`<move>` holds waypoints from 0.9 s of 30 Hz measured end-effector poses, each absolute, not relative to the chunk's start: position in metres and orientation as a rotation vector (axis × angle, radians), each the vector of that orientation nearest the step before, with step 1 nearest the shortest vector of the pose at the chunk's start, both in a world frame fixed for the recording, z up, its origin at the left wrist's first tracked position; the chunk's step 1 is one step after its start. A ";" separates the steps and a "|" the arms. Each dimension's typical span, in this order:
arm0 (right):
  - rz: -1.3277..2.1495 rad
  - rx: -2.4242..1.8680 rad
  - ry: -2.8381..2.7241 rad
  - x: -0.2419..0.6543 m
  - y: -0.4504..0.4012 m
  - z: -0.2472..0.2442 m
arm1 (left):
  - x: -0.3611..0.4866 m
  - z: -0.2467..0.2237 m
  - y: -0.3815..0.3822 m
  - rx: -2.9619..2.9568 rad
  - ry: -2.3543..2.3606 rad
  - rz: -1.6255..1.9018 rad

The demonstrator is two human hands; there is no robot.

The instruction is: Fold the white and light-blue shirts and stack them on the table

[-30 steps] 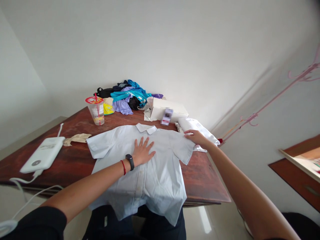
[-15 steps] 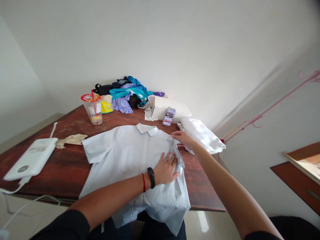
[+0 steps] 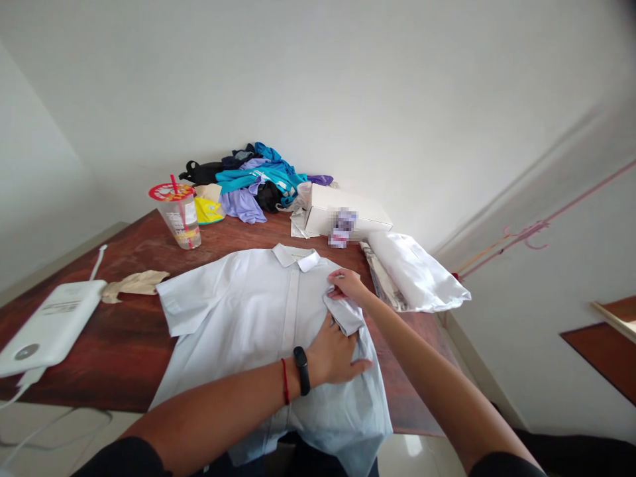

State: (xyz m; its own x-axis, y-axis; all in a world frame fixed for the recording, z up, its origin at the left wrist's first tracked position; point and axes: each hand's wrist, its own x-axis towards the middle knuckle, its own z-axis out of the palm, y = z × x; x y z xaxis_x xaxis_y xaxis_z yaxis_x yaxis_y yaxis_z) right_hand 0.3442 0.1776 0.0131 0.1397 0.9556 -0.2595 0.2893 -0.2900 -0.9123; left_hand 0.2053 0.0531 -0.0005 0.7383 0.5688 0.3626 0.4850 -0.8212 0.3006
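A white short-sleeved collared shirt (image 3: 248, 318) lies front side up across the table, its lower hem hanging over the near edge. My left hand (image 3: 335, 358) rests flat on the chest of the shirt, fingers spread. Its fingertips are partly covered by the sleeve on the right. With thumb and fingers, my right hand (image 3: 346, 285) pinches that sleeve near the shoulder, where the cloth is folded inward over the shirt front. The opposite sleeve lies stretched out to the left.
On the wooden table (image 3: 124, 252) stand a lidded cup with a red straw (image 3: 181, 218) and a white power bank (image 3: 52, 324) with cables. Behind are a clothes pile (image 3: 263, 179) and a white box (image 3: 358, 205). Folded white cloth (image 3: 415, 271) lies at the right.
My right hand has moved inward to the left, folding the sleeve over the shirt front. My left hand has stayed on the shirt, and the sleeve now covers some of its fingertips.
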 end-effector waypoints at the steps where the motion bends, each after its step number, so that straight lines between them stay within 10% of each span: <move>1: 1.165 -1.698 -1.216 0.344 0.176 0.011 | 0.205 0.001 0.053 2.753 0.842 0.644; 11: 0.519 -1.338 -2.093 0.375 0.127 -0.005 | 0.205 0.004 0.051 2.689 0.887 0.620; 27: 0.475 -1.464 -2.210 0.376 0.123 -0.016 | 0.199 0.017 0.045 2.690 0.074 0.519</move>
